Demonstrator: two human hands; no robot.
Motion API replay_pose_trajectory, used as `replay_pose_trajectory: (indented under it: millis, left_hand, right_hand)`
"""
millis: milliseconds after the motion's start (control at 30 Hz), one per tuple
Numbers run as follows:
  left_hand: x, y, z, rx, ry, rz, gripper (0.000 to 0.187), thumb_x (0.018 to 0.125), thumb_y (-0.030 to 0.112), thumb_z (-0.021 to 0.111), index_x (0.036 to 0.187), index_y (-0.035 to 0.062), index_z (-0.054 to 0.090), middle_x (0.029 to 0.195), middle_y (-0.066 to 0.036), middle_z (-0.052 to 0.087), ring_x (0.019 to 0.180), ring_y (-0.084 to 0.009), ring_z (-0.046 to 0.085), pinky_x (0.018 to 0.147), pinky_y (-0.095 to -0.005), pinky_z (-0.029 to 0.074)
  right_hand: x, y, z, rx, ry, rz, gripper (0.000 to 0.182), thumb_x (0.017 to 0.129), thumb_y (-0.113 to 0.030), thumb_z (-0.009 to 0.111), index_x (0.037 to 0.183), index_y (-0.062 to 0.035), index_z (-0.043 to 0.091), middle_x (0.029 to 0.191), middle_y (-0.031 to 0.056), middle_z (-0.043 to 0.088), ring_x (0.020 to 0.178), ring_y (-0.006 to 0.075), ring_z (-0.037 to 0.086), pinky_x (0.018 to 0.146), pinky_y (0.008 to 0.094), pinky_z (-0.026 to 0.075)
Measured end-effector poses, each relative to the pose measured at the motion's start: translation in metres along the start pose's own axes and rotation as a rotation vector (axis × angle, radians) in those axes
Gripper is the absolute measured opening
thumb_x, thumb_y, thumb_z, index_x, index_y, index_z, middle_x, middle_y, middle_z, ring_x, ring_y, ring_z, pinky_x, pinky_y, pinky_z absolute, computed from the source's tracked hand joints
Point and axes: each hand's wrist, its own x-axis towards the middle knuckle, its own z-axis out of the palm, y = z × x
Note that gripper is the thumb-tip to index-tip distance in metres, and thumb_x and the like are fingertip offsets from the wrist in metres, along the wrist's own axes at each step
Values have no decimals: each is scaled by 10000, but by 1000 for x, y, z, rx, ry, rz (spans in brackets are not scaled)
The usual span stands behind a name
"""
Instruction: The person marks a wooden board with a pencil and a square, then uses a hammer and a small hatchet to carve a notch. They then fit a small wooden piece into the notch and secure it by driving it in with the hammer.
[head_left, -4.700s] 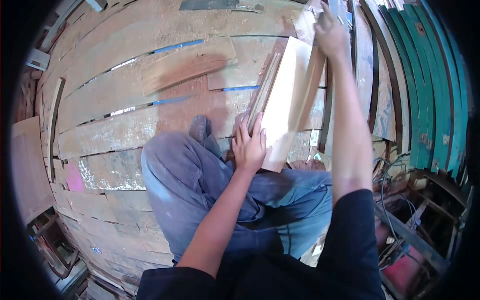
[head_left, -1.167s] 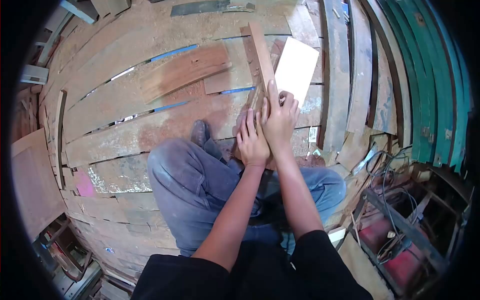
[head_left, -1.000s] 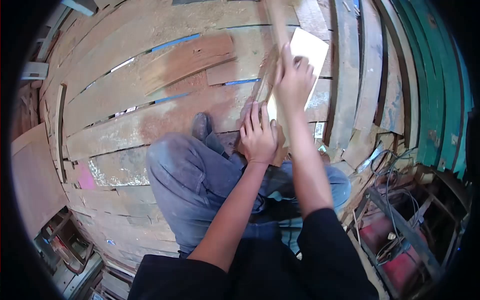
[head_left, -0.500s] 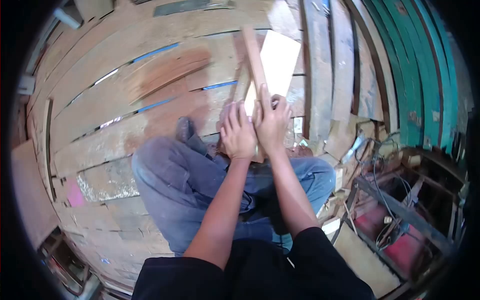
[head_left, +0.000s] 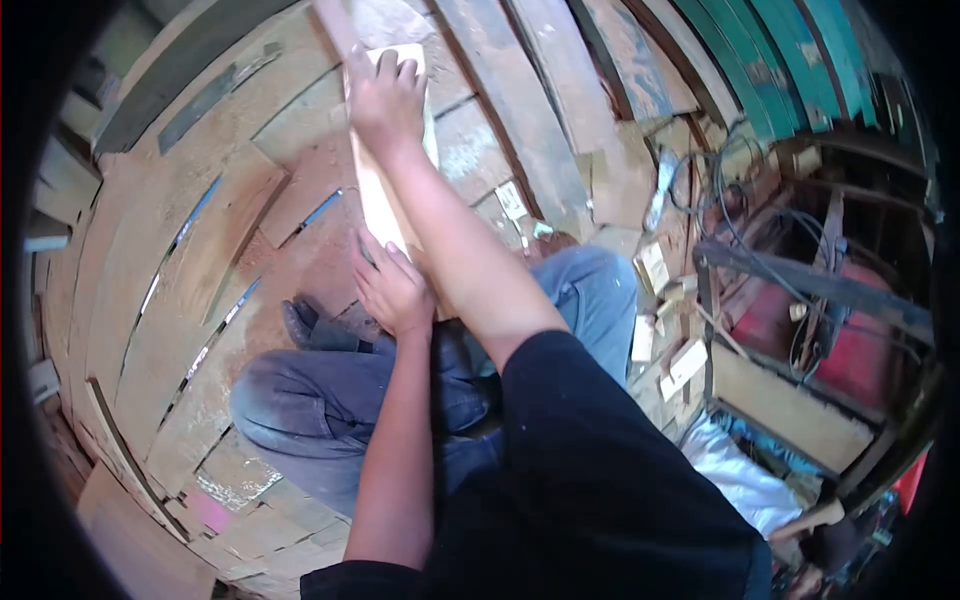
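Observation:
A long pale wooden board [head_left: 375, 200] lies lengthwise in front of my lap, its near end close to my crossed legs. My left hand [head_left: 395, 292] grips the board near that end, fingers along its left side. Far forward, my right hand [head_left: 387, 105] is closed over a narrow wooden strip [head_left: 336, 22], which juts beyond the board's far end. The strip is blurred, and my hand covers part of it. My right forearm hides some of the board's right side.
A loose brown plank [head_left: 240, 225] lies left on the slatted wooden floor [head_left: 150, 330], which has gaps. Small wood offcuts [head_left: 684, 368] are by my right knee. At right stand a dark frame with cables [head_left: 740, 240] and a red part [head_left: 860, 320]; green boards [head_left: 770, 70] are behind.
My right hand has slid forward along the board with the strip, away from my left hand. The left hand stays at the near end. The view has turned and shifted.

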Motion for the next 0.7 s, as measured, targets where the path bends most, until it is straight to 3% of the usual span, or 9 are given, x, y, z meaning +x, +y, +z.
replay_pose_trajectory:
  millis: [67,167,267,367,400,433,567,633,700]
  left_hand:
    - [0,-1,0,-27,-5,17,488,998,257,430,1451,80,390,1465,-155,416,1312,-351,440,1056,-457,369]
    - [0,7,-6,-21,-19,50,508,1000,265,438,1458,55,368,1462,-186,404,1316,-372,428,1058,-454,368]
    - [2,1,-1,-14,-41,59,603,958,318,516,1473,58,339,1466,-190,398,1328,-369,422,1068,-446,363]
    - [3,-5,5,24,-41,45,586,963,319,494,1472,71,343,1479,-167,392,1335,-347,420,1078,-440,357]
    - [2,-7,6,48,-49,45,586,962,316,495,1472,69,344,1479,-166,392,1333,-344,424,1076,-439,361]
    - [2,-6,6,66,-51,46,587,960,314,497,1471,66,345,1480,-164,392,1331,-341,428,1073,-438,365]
    - [3,20,-11,54,4,-10,485,994,252,450,1447,85,403,1455,-150,434,1294,-323,471,1017,-427,419]
    - [-1,9,-2,94,-47,-13,497,990,251,462,1456,95,392,1450,-150,442,1286,-324,479,987,-438,437]
    - [0,-2,4,117,-28,-9,513,985,246,475,1466,98,377,1445,-156,449,1271,-330,493,942,-467,457]
  right_hand:
    - [-57,1,-33,-9,11,2,465,911,-208,544,1369,-127,530,1015,156,529,892,333,510,737,463,411]
    - [-121,2,-95,140,-166,-7,525,893,-187,564,1413,-149,505,981,121,503,864,299,492,749,442,394]
    - [-109,6,-82,145,-119,-44,517,885,-179,562,1399,-136,518,971,124,493,849,301,484,750,444,395]
    - [-36,2,-23,38,13,9,498,875,-162,555,1371,-117,534,1102,156,543,974,340,525,812,458,414]
    - [-11,-1,-3,-27,123,28,491,878,-157,545,1367,-113,536,1169,168,552,1051,363,530,888,480,419]
    - [20,-4,-3,103,-125,107,469,894,-169,527,1359,-108,537,1199,185,546,1093,389,520,952,523,404]
    - [67,-1,26,95,-61,127,451,905,-177,506,1352,-126,538,1285,205,536,1166,434,513,1013,572,373]
    - [52,-6,31,115,32,122,437,904,-177,500,1336,-133,553,1303,213,543,1174,448,523,1013,578,380]
    - [17,-3,15,233,-52,132,447,892,-156,515,1337,-140,551,1281,226,569,1166,460,542,1024,561,393]
